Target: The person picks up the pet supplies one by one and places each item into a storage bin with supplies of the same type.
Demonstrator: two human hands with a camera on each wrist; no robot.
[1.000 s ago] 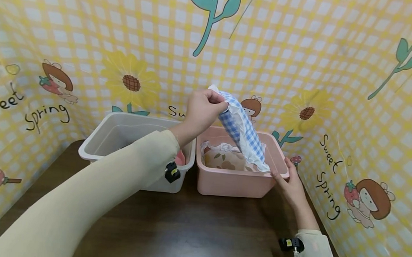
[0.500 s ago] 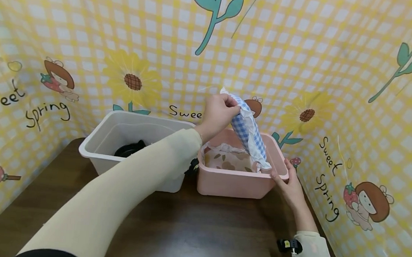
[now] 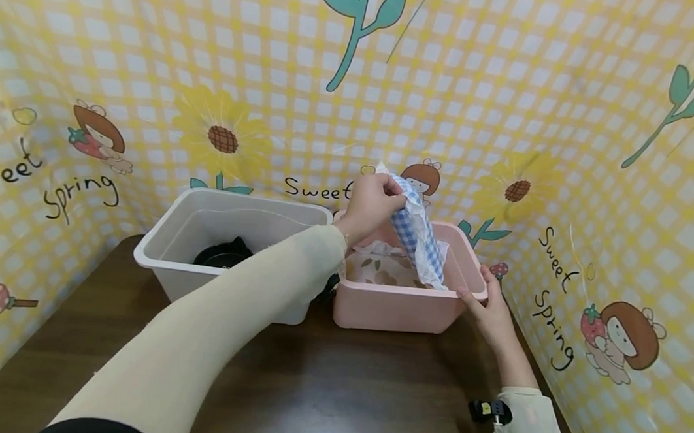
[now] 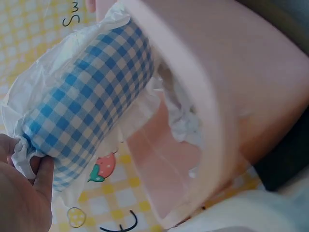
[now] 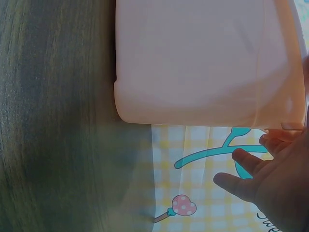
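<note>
My left hand (image 3: 374, 201) pinches the upper end of a small blue-and-white checked cushion (image 3: 412, 230) with white ruffled edging. The cushion hangs tilted over the pink bin (image 3: 397, 311), its lower end inside the opening just behind the front rim. In the left wrist view, thumb and fingers hold a gathered bit of white trim at the end of the cushion. My right hand (image 3: 489, 309) grips the bin's front right corner, thumb at the rim and fingers along the outer side. Inside the bin lies a beige floral cloth item (image 3: 373, 270) with white frills, partly hidden.
A light grey bin (image 3: 173, 269) stands left of the pink one, holding a black round object (image 3: 224, 254) partly hidden by my left sleeve. Both bins stand on a dark wooden table (image 3: 326, 385). A yellow checked curtain (image 3: 305, 110) encloses the back and sides.
My left hand has shifted right and slightly down, bringing the checked cushion lower into the pink bin. The black object in the grey bin has come into view. My right hand keeps its place.
</note>
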